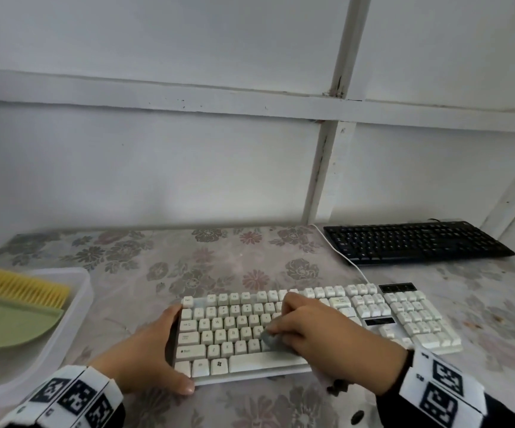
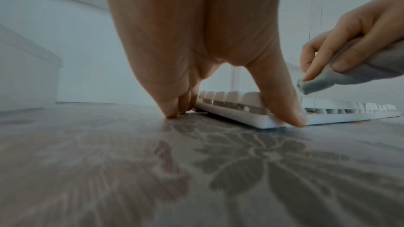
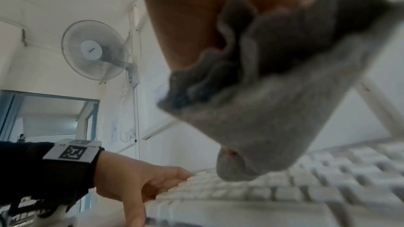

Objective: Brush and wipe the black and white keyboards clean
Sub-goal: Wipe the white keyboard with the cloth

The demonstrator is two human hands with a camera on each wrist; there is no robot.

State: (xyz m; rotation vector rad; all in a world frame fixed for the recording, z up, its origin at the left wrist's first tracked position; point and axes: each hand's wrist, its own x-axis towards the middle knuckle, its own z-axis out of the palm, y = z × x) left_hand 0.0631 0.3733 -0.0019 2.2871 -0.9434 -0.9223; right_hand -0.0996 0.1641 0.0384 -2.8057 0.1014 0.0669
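A white keyboard (image 1: 410, 316) lies at the near middle of the floral table (image 1: 219, 261). My left hand (image 1: 149, 350) holds its left end, thumb (image 2: 284, 108) at the front corner and fingers along the left edge. My right hand (image 1: 321, 332) grips a bunched grey cloth (image 1: 271, 338) and presses its tip onto the middle keys. The cloth (image 3: 258, 127) hangs blurred just above the keys in the right wrist view. A black keyboard (image 1: 413, 242) lies at the back right, untouched.
A clear plastic tray (image 1: 77, 301) at the left holds a green dustpan (image 1: 6, 322) and a yellow-bristled brush (image 1: 21, 287). A white cable (image 1: 342, 257) runs from the white keyboard past the black one. The wall stands close behind the table.
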